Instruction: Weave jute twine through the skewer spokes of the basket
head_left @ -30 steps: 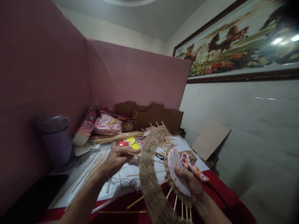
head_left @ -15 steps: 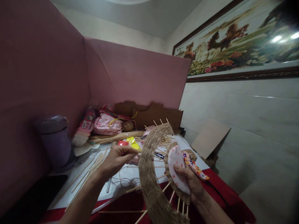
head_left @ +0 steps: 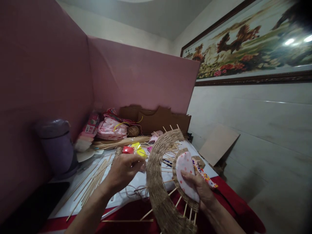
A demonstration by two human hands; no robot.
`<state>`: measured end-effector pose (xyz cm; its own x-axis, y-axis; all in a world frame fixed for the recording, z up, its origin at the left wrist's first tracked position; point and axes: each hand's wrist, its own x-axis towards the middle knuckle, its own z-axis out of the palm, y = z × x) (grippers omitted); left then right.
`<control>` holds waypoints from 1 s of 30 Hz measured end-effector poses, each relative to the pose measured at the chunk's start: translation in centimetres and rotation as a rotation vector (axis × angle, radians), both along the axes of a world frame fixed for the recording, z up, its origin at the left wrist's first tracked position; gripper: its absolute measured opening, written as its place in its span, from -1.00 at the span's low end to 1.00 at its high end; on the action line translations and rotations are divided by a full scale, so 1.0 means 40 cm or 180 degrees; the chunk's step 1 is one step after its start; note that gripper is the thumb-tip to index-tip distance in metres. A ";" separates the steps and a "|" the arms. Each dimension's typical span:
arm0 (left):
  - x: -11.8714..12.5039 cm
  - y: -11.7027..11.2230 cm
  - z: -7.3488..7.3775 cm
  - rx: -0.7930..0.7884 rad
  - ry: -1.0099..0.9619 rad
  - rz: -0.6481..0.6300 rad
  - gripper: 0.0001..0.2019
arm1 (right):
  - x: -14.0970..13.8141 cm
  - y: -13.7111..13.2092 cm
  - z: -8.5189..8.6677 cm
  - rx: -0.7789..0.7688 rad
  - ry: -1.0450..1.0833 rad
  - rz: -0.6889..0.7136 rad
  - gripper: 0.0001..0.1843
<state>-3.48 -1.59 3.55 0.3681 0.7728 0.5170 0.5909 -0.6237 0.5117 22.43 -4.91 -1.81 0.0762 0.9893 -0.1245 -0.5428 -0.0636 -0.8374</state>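
Note:
I hold up a round woven piece: a wide outer ring of wound jute twine joined by thin wooden sticks to a small woven centre. My right hand grips the centre, thumb pressed on a white dotted cloth pad that covers it. A strip of bright patterned cloth pokes out behind. My left hand is at the ring's left edge, fingers pinched together on a thin stick or strand that I cannot make out clearly.
Loose wooden sticks and a bundle of reeds lie on the white sheet over a red cloth. A purple jar, pink bags, a twine ball and cardboard stand by the pink partition.
The woven piece has tilted and shifted slightly right and up in my right hand. My left hand has closed its fingers at the ring's left edge and dropped a little.

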 end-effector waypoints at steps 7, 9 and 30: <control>0.003 -0.003 -0.005 0.0092 -0.0160 -0.0151 -0.81 | -0.013 -0.002 0.006 -0.0011 -0.0095 -0.0022 -0.58; 0.005 -0.005 -0.005 0.0086 -0.0161 -0.0184 -0.81 | -0.015 -0.001 0.005 -0.0027 -0.0108 -0.0030 -0.59; 0.021 -0.009 -0.009 0.1397 0.0310 -0.0003 -0.81 | -0.018 0.003 0.018 -0.0167 0.0557 -0.0179 -0.74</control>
<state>-2.66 -1.97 3.18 0.4320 0.4877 0.7586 0.6225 -0.7699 0.1405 21.73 -4.78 -1.09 0.1038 0.9759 -0.1919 -0.6839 -0.0701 -0.7262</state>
